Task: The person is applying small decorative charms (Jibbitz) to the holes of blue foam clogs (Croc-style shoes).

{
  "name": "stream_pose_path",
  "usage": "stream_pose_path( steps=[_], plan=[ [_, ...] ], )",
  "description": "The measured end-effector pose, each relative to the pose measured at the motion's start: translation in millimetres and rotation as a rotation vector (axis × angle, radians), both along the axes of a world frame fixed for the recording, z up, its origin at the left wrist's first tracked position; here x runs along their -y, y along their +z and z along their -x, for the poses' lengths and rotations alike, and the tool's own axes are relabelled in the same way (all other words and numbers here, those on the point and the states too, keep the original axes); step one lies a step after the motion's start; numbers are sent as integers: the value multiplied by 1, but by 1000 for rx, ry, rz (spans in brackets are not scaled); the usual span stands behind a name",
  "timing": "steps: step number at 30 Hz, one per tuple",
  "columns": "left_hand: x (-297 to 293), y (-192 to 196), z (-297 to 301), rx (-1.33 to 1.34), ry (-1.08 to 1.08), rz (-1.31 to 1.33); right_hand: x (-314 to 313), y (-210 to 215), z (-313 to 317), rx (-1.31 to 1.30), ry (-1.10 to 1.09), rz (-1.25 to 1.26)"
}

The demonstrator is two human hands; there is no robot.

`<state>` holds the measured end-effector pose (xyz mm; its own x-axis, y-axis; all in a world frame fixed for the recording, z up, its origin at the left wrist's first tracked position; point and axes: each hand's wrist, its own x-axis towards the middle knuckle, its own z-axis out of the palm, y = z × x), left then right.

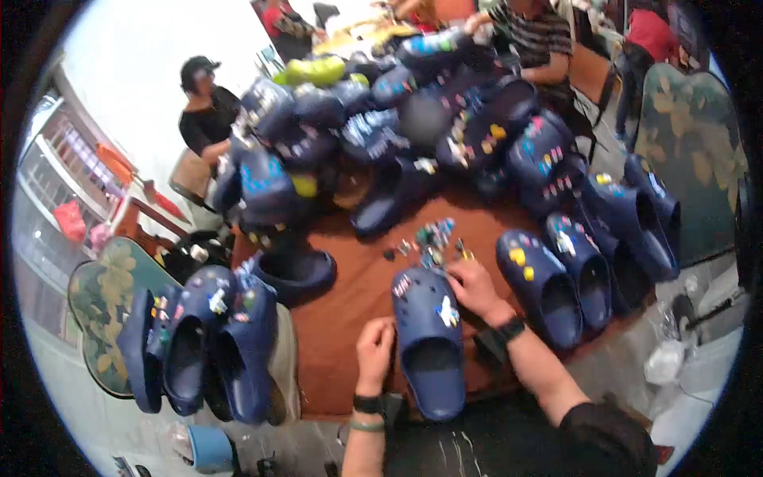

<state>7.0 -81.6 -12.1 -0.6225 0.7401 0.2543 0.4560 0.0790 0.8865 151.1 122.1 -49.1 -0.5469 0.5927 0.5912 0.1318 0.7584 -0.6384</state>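
A navy clog (431, 342) lies in front of me, toe pointing away, with a white charm and a small pink-and-white charm on its holed upper. My left hand (376, 348) is closed beside the clog's left edge; whatever its curled fingers may hold is hidden. At the toe's right side, my right hand (475, 288) has its fingertips pinched together, and anything between them is too small to make out. Just beyond the toe, small colourful charms (433, 236) are scattered on the brown tabletop (342, 350).
Decorated navy clogs stand in a row (548, 286) at right and another row (191, 342) at left. A large heap of clogs (318, 135) covers the far side. A person in black (208, 107) sits at far left; other people are behind the heap. A blue bin (211, 449) stands lower left.
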Motion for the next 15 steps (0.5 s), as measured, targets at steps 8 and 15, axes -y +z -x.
stream_pose_path(
  steps=[8, 15],
  plan=[
    [25, -31, -16, 220, -3, -44, 16, -10, -12, 94, -45, 1],
    [19, -27, -10, 202, -21, -66, 8, -11, -7, 92, -46, 2]
  ],
)
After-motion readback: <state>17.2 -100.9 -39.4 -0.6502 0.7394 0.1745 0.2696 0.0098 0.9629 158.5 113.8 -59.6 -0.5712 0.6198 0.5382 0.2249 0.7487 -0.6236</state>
